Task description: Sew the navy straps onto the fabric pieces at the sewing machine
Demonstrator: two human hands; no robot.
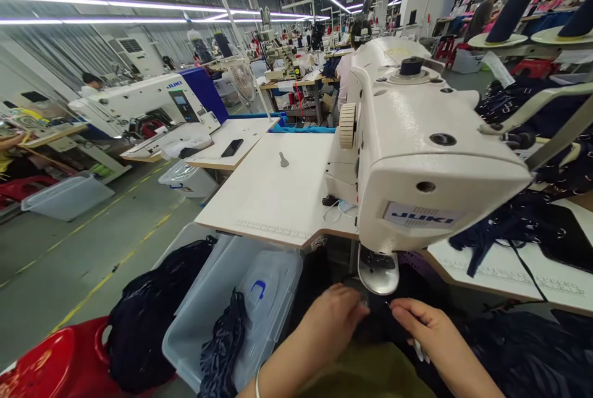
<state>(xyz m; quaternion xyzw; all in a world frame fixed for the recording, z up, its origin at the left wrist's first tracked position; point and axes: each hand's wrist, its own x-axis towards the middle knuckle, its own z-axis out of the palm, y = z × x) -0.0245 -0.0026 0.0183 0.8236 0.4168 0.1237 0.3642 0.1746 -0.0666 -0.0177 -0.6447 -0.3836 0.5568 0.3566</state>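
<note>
Below the needle end of a white JUKI sewing machine [430, 157], both hands are held a short gap apart. My left hand [334, 316] has its fingers curled together at the left; what they hold, if anything, I cannot make out. Thumb and forefinger of my right hand [424, 322] are pinched, with a tiny thin thing at their tips, too small to name. Under that palm shows a small white object [420, 351], mostly hidden by the fingers. A rounded shiny metal guard [380, 274] on the machine is just above the hands.
Left of my arm stands a clear plastic bin [282, 287] with navy straps [227, 342]. A dark navy bundle [143, 317] rests by a red stool [60, 355]. The white table [264, 194] carries a grey metal piece [283, 160]; a phone [232, 148] lies beyond. Navy pieces [519, 225] lie right.
</note>
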